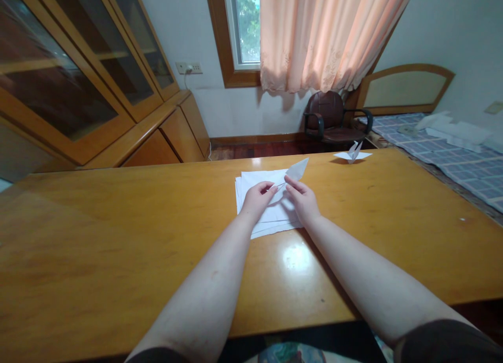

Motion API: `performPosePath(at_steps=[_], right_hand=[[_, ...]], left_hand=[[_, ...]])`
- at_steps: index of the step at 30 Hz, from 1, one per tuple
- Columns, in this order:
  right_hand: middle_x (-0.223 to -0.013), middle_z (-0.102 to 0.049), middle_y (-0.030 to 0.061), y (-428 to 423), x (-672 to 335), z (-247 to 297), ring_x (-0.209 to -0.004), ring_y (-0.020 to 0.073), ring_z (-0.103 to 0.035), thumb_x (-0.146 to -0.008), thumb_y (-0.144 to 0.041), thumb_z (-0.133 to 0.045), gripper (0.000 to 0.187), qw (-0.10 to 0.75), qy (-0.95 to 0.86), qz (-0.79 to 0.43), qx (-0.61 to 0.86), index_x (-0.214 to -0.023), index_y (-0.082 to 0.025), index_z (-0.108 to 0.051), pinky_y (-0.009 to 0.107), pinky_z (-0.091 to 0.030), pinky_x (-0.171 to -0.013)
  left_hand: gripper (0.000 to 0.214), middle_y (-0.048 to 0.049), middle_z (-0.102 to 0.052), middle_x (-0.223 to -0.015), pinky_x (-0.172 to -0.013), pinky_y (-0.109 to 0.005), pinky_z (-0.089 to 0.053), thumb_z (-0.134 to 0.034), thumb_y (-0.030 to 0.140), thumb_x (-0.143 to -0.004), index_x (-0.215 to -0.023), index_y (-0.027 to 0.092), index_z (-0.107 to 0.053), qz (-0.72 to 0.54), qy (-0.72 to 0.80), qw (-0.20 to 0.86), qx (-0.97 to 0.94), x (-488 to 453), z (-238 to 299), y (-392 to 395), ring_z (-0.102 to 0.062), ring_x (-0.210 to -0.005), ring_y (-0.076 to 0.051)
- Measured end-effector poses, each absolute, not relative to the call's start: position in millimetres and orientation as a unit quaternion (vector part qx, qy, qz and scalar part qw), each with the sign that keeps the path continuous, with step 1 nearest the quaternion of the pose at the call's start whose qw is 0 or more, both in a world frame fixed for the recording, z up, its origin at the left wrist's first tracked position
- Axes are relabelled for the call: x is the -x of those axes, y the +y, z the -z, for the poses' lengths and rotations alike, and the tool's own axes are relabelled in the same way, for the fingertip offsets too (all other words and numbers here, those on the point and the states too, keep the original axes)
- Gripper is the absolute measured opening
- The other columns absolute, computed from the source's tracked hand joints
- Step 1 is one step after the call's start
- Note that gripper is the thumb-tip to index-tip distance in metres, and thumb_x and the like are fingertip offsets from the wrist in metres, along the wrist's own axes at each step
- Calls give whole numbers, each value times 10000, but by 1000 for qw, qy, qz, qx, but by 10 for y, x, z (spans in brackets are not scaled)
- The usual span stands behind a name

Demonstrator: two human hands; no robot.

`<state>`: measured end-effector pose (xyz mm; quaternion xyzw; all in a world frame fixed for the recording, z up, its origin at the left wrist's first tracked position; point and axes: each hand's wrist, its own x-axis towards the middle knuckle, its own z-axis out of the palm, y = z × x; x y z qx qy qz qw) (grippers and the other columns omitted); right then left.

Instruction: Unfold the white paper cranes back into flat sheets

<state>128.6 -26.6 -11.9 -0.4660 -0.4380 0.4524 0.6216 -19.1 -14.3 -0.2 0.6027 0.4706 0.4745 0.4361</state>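
Observation:
Between my two hands is a piece of folded white paper (pixel 297 170), one pointed flap sticking up toward the far right. My left hand (pixel 259 198) pinches its left side with thumb and forefinger. The fingers of my right hand (pixel 302 198) are closed on its near right part, just below the flap. My fingers hide some of the folds. Beneath both hands lies a stack of white paper sheets (pixel 251 180), its edges slightly uneven. Farther off to the right, a finished paper crane (pixel 353 153) stands on the table with wings spread.
The wooden table (pixel 118 258) stretches wide to both sides. Beyond its far edge are a brown armchair (pixel 328 117) and a curtained window (pixel 248 28). A glass-door cabinet (pixel 137 119) stands at left, and a bed (pixel 451 153) with a checked cover at right.

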Motion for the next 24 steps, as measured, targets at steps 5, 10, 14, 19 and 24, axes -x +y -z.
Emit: performPosePath(at_steps=[5, 10, 14, 19, 24], right_hand=[[-1151, -650, 80, -270, -1291, 118, -965, 193, -591, -704, -375, -678, 426, 643, -426, -437, 462, -1100, -218, -667, 379, -443, -884], [-1205, -617, 94, -211, -1346, 160, -904, 165, -591, -714, -375, -643, 458, 693, -359, -411, 470, -1140, -208, -642, 331, -470, -804], [-1066, -668, 81, -162, -1393, 187, -834, 154, -593, -711, -395, -624, 479, 726, -308, -367, 493, -1142, -186, -640, 318, -474, -769], [-1018, -682, 89, -176, -1392, 161, -905, 192, -608, -694, -364, -636, 391, 701, -336, -355, 520, -1028, -167, -689, 339, -476, -799], [-901, -689, 56, -278, -1292, 96, -768, 170, -600, -703, -364, -651, 349, 628, -440, -405, 498, -1004, -193, -691, 329, -481, -722]], left_hand=[[241, -45, -695, -804, -744, -303, -453, -633, 388, -734, -807, 168, -699, -468, 500, 438, -582, 202, 13, -110, -603, -771, -177], [199, -44, -699, -781, -723, -305, -453, -669, 350, -702, -784, 172, -705, -455, 514, 442, -578, 196, 25, -115, -606, -748, -178], [160, -51, -696, -783, -747, -318, -459, -684, 305, -690, -782, 177, -707, -446, 521, 445, -576, 204, 37, -111, -608, -746, -177], [163, -45, -671, -870, -804, -308, -463, -616, 313, -761, -852, 183, -651, -527, 489, 404, -566, 216, 18, -105, -603, -812, -156], [170, -69, -624, -1048, -917, -319, -436, -676, 279, -716, -845, 183, -621, -544, 423, 397, -606, 169, -25, -165, -584, -971, -162]])
